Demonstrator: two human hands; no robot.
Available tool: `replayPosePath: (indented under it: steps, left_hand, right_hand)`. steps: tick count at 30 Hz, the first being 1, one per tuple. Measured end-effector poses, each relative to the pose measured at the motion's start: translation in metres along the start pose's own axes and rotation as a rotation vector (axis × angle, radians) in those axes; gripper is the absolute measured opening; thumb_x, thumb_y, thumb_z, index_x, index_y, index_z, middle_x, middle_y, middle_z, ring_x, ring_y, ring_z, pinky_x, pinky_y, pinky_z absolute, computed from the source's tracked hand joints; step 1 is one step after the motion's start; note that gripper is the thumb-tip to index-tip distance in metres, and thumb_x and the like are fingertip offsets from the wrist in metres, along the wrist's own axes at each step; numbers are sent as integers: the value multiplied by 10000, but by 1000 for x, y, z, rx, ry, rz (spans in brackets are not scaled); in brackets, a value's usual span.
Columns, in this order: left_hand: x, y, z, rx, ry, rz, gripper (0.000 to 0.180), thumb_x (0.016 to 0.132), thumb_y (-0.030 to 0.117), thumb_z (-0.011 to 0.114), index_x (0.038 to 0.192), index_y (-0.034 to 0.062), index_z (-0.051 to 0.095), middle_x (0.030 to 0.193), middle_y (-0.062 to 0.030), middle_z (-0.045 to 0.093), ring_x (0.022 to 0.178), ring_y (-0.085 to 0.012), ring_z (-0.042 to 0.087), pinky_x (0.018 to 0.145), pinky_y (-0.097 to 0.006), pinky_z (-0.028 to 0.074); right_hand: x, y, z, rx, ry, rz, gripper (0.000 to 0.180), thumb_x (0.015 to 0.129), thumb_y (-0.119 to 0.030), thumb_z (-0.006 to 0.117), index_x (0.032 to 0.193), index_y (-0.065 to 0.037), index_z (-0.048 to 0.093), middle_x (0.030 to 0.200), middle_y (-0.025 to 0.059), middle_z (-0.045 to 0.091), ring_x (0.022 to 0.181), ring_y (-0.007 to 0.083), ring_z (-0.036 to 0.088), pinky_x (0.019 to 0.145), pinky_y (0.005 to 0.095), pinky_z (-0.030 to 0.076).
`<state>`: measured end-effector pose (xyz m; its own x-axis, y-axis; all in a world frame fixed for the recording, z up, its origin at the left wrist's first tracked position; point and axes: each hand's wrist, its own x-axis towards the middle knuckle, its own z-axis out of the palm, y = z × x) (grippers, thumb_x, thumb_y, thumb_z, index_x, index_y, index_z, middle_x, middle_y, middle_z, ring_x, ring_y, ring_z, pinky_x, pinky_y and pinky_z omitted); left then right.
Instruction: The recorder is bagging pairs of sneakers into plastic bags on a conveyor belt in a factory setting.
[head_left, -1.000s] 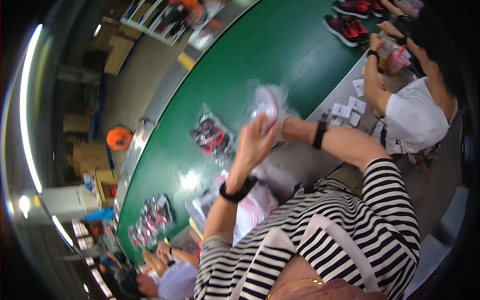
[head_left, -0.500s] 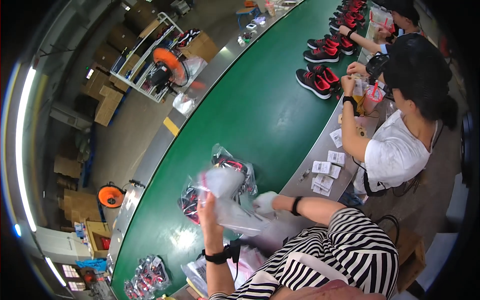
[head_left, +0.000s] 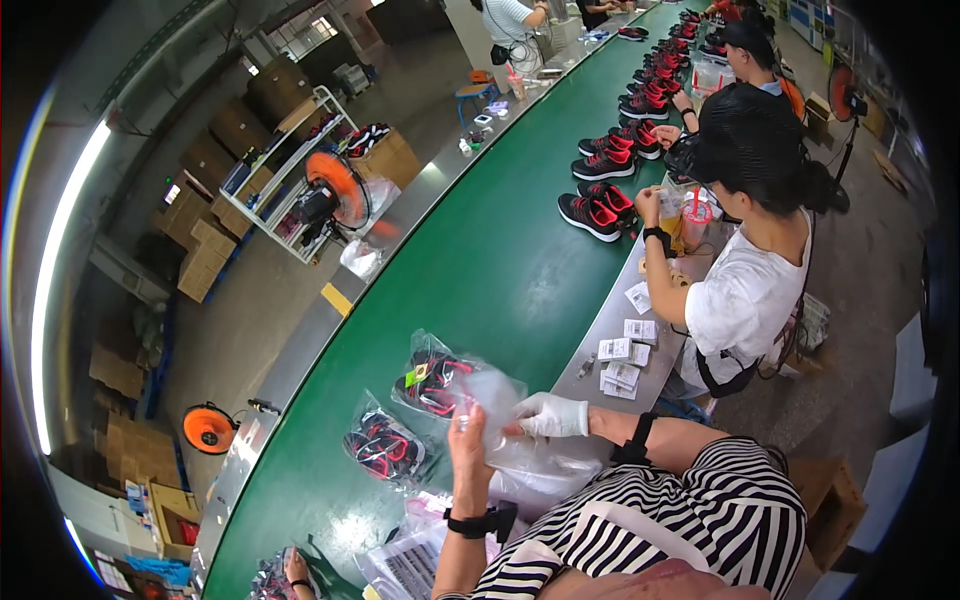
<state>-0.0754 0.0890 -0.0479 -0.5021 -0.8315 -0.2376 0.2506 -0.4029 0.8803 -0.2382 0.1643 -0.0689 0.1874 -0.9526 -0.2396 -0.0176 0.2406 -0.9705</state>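
A clear plastic bag (head_left: 497, 398) is held up over the near edge of the green conveyor belt (head_left: 500, 270), between both hands. The left hand (head_left: 470, 440), bare with a black wristband, pinches its lower edge with closed fingers; the right hand (head_left: 552, 415), in a white glove, grips the bag's right side. What the bag holds cannot be told. Just beyond it on the belt lie two bagged pairs of black-and-red shoes, one (head_left: 432, 380) partly behind the held bag, the other (head_left: 383, 447) to its left. More clear bags (head_left: 540, 475) pile below the hands. Small white tags (head_left: 622, 362) lie on the grey ledge to the right. Farther along, unbagged black-and-red sneakers (head_left: 597, 210) stand in a row in front of a seated person in a white shirt (head_left: 745, 290). Left of the belt are an orange fan (head_left: 335, 190), a white rack (head_left: 285, 165) and stacked cardboard boxes (head_left: 200, 240).
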Motion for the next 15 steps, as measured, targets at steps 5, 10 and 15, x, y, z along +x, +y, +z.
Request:
replayPosePath:
  steps: [5, 10, 15]
  left_hand:
    - [-16, 15, -32, 12, 255, 192, 164, 891, 111, 552, 1041, 46, 539, 857, -13, 581, 702, -121, 568, 613, -263, 488]
    - [-23, 19, -29, 99, 337, 357, 129, 883, 127, 579, 979, 41, 563, 806, 22, 562, 677, -73, 517, 604, -212, 424]
    - [-60, 8, 21, 424, -9, 285, 88, 874, 116, 593, 848, 32, 606, 755, 59, 524, 680, -29, 434, 596, -194, 362]
  right_hand:
    - [-21, 32, -23, -765, 496, 165, 182, 752, -223, 581, 876, -89, 576, 829, 156, 629, 793, 318, 620, 694, 412, 486]
    - [-37, -22, 14, -1108, 906, -328, 296, 725, -254, 655, 965, -109, 560, 888, 83, 570, 862, 273, 588, 727, 409, 467]
    - [-2, 10, 38, -880, 299, -522, 340, 726, -251, 634, 1007, -66, 584, 979, 164, 596, 871, 308, 589, 771, 398, 474]
